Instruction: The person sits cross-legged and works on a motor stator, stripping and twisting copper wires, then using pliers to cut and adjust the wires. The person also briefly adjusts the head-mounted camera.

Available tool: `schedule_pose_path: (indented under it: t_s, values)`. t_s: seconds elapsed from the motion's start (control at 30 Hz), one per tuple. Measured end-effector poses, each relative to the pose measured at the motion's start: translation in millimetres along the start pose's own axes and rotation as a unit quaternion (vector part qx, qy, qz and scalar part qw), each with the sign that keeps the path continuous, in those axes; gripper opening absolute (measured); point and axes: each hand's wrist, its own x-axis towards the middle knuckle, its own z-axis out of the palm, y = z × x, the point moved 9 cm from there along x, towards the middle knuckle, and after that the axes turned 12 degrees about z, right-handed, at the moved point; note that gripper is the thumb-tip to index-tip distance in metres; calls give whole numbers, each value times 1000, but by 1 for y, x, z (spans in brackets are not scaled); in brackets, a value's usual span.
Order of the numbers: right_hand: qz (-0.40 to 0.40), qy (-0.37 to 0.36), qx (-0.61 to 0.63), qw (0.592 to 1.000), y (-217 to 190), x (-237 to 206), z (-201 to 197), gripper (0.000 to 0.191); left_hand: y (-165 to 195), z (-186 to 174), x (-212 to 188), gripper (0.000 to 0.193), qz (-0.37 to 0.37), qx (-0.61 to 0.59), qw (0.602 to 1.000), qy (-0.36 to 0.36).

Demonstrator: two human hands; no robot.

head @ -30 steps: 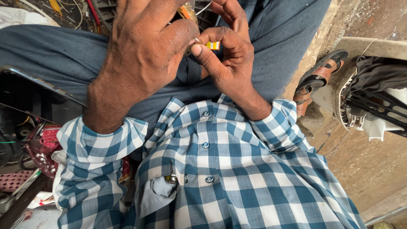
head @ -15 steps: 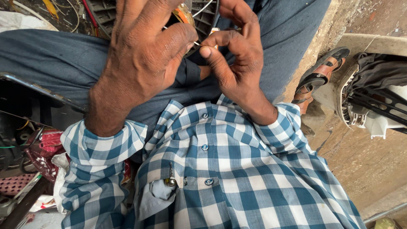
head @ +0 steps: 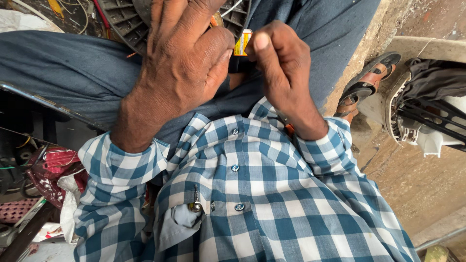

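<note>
My left hand (head: pixel 179 73) fills the upper middle of the view, back towards me, fingers curled over an orange object (head: pixel 216 19) that is mostly hidden. My right hand (head: pixel 284 73) is close beside it, thumb and curled fingers pinching a small yellow and red piece (head: pixel 242 42) between the two hands. A thin white wire (head: pixel 232 7) runs up from the hands. Both hands hover over my lap in blue-grey trousers (head: pixel 58 68), above a dark grey slotted plastic part (head: pixel 126 22).
My blue and white checked shirt (head: pixel 252 208) fills the bottom, with a metal clip (head: pixel 195 204) in its pocket. A sandalled foot (head: pixel 366 85) and a white and black machine part (head: pixel 427 111) lie right on concrete. Red cloth (head: pixel 48 170) and clutter sit left.
Both hands have come closer to the camera. My right hand has turned, its fingers curling in and the thumb now pressed up by the yellow piece.
</note>
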Motion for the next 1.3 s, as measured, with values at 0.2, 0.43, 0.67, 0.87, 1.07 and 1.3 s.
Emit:
schedule_pose_path:
  t_s: [0.2,0.43,0.67,0.87,1.07,1.3]
  values:
    - [15,-74,41,996,8,5,18,39,4,0,-2,7,25,24,999,1]
    - [-64,11,-54,996,-19,-4,13,23,0,2,-3,8,19,-16,1000,14]
    - [-90,85,-74,990,-31,-16,8,6,0,1,-4,10,9,-22,999,21]
    - [-85,95,-23,992,-18,-25,-1,6,1,1,-5,8,-5,-56,998,26]
    - [-122,127,-100,979,-17,-33,-9,2,8,-1,-3,8,19,-21,999,41]
    - [41,13,133,990,4,-16,-14,18,5,-4,-1,9,-16,-62,998,26]
